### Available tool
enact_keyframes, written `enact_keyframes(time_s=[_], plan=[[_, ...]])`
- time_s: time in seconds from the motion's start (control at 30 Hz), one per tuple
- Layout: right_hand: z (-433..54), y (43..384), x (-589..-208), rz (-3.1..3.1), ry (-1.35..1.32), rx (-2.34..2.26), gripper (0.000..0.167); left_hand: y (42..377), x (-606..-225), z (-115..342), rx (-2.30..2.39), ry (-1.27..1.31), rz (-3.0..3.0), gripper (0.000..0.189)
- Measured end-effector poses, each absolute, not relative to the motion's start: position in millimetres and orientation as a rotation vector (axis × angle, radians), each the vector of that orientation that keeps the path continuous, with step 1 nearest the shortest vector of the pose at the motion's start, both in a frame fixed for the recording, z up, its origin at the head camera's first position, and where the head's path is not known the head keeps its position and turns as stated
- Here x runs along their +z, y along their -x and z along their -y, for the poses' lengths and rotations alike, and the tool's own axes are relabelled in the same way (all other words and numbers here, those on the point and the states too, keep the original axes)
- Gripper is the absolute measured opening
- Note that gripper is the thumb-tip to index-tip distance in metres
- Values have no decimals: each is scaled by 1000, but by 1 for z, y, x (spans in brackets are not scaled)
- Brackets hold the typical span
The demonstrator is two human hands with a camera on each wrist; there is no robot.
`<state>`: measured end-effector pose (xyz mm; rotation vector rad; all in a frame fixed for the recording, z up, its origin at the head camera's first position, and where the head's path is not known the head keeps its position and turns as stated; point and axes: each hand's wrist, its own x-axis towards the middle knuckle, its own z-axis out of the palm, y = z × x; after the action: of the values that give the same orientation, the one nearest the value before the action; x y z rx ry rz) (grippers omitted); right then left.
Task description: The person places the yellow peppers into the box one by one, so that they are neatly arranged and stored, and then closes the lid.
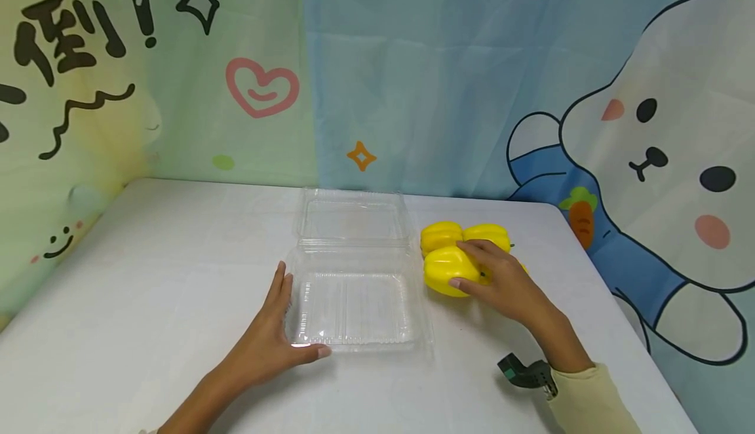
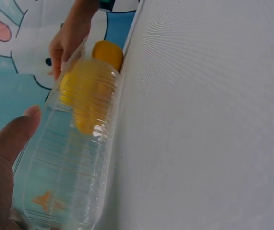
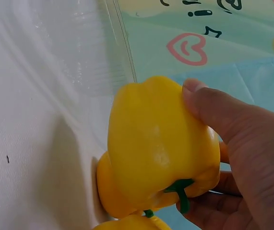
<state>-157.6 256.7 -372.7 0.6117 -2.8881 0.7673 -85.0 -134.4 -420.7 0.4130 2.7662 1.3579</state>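
Note:
A clear plastic clamshell box (image 1: 354,309) lies with its lid (image 1: 356,217) folded back toward the wall. My left hand (image 1: 268,335) touches the box at its near left corner, fingers straight along the left side, thumb stretched along the front rim. To the right of the box, my right hand (image 1: 501,283) grips a yellow bell pepper (image 3: 158,139) with a green stem, thumb on one side and fingers on the other. Close behind it sit two more yellow peppers, one at the left (image 1: 441,232) and one at the right (image 1: 488,232); another yellow bit (image 1: 523,267) peeks out behind the hand.
Everything stands on a white-covered table (image 1: 147,290). A printed cloth backdrop (image 1: 413,93) hangs behind it and round the sides. A dark device (image 1: 525,374) is strapped to my right wrist, above the table surface.

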Motion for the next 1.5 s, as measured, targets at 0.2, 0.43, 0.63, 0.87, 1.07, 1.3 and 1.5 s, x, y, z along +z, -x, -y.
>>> enact_keyframes(time_s=[0.2, 0.43, 0.63, 0.87, 1.07, 1.3, 1.5], plan=[[-253, 157, -371, 2859, -613, 754, 67, 85, -422, 136, 1349, -400, -2778, 134], [-249, 154, -370, 2762, -603, 757, 66, 85, -423, 135, 1366, -406, -2767, 134], [-243, 150, -372, 2688, -615, 796, 69, 85, -423, 135, 1357, -408, -2778, 134], [-231, 145, -374, 2573, -726, 775, 70, 85, -425, 135, 1357, -413, -2780, 133], [-223, 140, -376, 2499, -821, 741, 75, 86, -424, 135, 1353, -417, -2780, 134], [-220, 139, -375, 2369, -939, 771, 69, 86, -424, 135, 1354, -417, -2777, 134], [-214, 134, -369, 2332, -1000, 836, 72, 87, -424, 135, 1363, -425, -2775, 134]])
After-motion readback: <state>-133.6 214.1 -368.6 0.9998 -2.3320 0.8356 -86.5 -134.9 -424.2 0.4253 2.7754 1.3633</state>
